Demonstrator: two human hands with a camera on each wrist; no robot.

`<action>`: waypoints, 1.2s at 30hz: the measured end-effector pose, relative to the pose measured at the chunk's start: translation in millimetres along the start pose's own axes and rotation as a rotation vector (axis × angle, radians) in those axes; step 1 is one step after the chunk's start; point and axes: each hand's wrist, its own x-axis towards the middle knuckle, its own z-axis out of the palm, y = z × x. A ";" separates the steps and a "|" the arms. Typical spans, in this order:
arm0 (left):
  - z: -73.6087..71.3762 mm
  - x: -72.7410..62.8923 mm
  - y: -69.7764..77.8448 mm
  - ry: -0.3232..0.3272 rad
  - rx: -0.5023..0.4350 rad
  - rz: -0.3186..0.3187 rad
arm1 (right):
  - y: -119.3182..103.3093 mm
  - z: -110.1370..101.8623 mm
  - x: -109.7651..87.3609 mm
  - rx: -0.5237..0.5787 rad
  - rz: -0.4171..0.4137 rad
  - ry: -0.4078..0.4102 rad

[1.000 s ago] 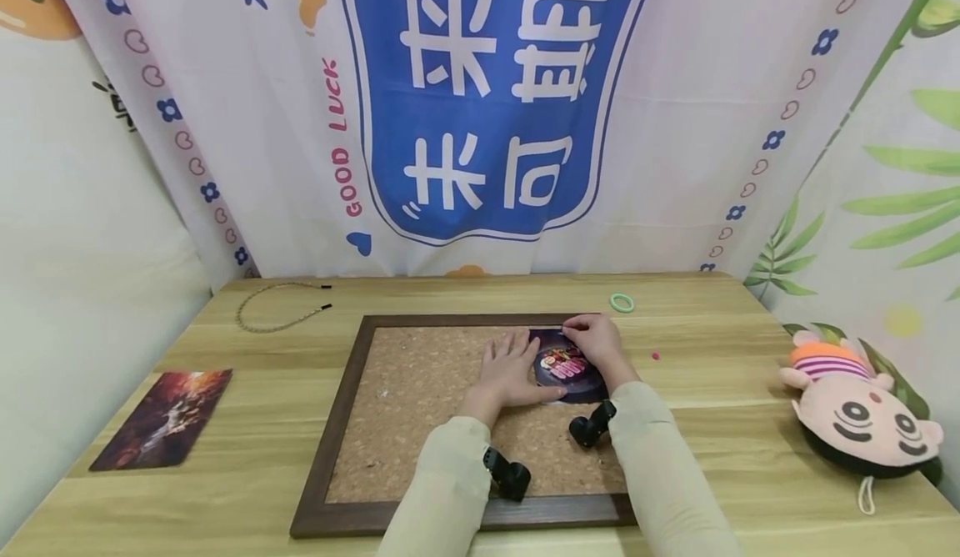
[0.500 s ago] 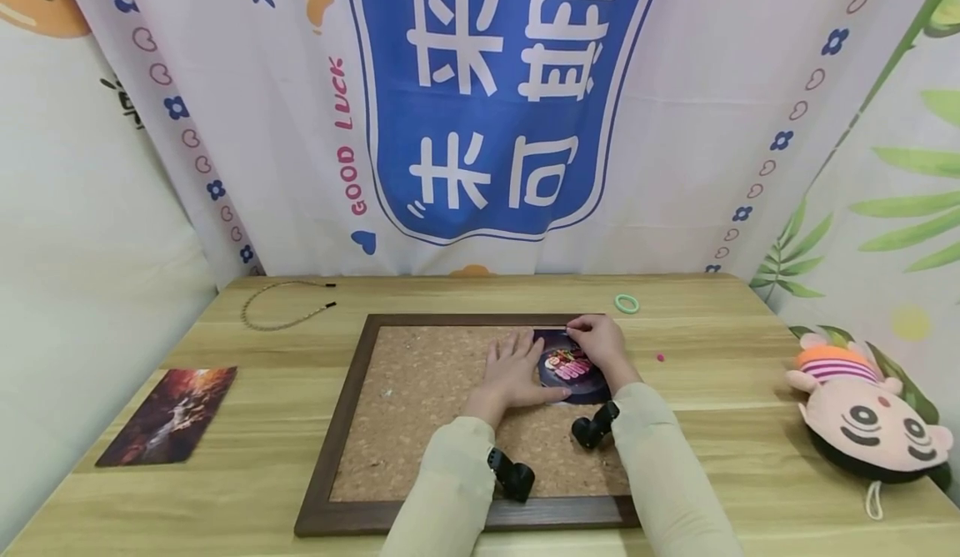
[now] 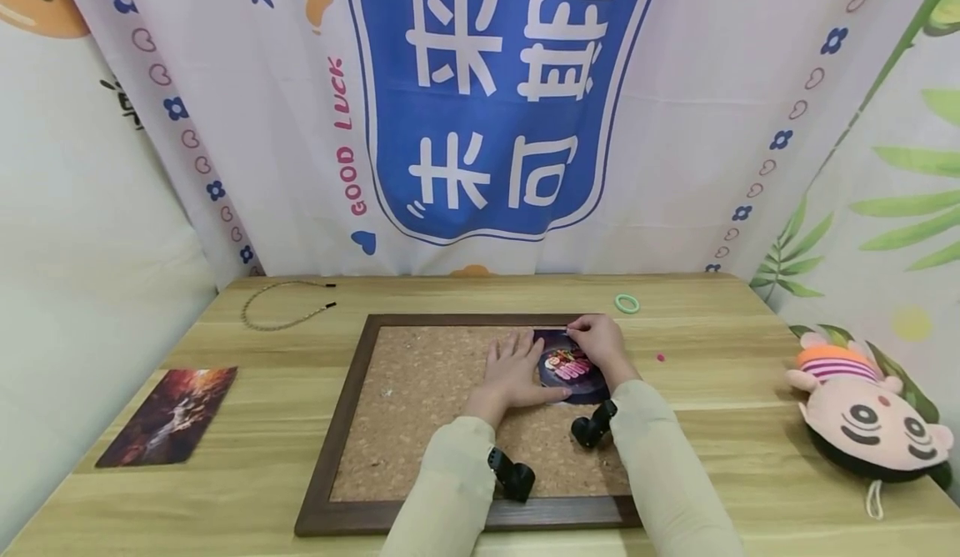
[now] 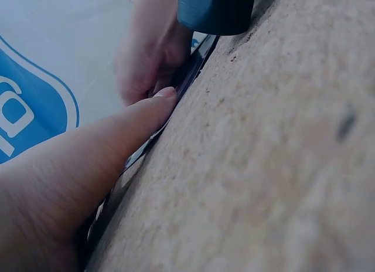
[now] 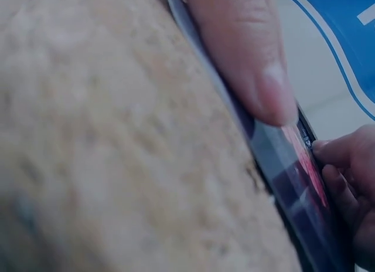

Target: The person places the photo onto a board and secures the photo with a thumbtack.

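On the upper right of the framed corkboard [image 3: 431, 432] lies a dark picture [image 3: 564, 367] with a bright printed design, close to the far rim. The left hand [image 3: 513, 373] is spread beside and over its near left part, fingers straight, thumb resting on it, I'd guess so it won't slide. The right hand [image 3: 600, 344] is bent in at the far edge, fingertips drawn close; whether they pinch the edge or something small, I cannot tell. The two hands are apart, with the printed design between them, which probably braces the sheet from two sides. The board rests on the counter [image 3: 262, 440], in easy reach of both arms. Left of it lies another picture [image 3: 168, 418], kept out of the way, it seems; beyond the board's right side are a pink speck [image 3: 661, 358], a green ring [image 3: 627, 303] and a plush doll [image 3: 862, 411].
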 end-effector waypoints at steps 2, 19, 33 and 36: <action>-0.1 -0.1 -0.4 0.001 -0.006 -0.004 | -1.5 0.6 0.4 -0.006 0.000 -0.010; 0.0 0.1 -1.6 -0.005 -0.017 -0.003 | -2.5 2.6 -6.3 -0.004 -0.040 0.015; 0.7 0.5 -1.9 -0.005 -0.015 -0.007 | 0.9 5.4 -5.4 0.016 -0.064 0.083; 1.0 1.1 -1.6 -0.005 -0.008 -0.006 | -0.2 4.4 -5.4 0.010 -0.048 0.074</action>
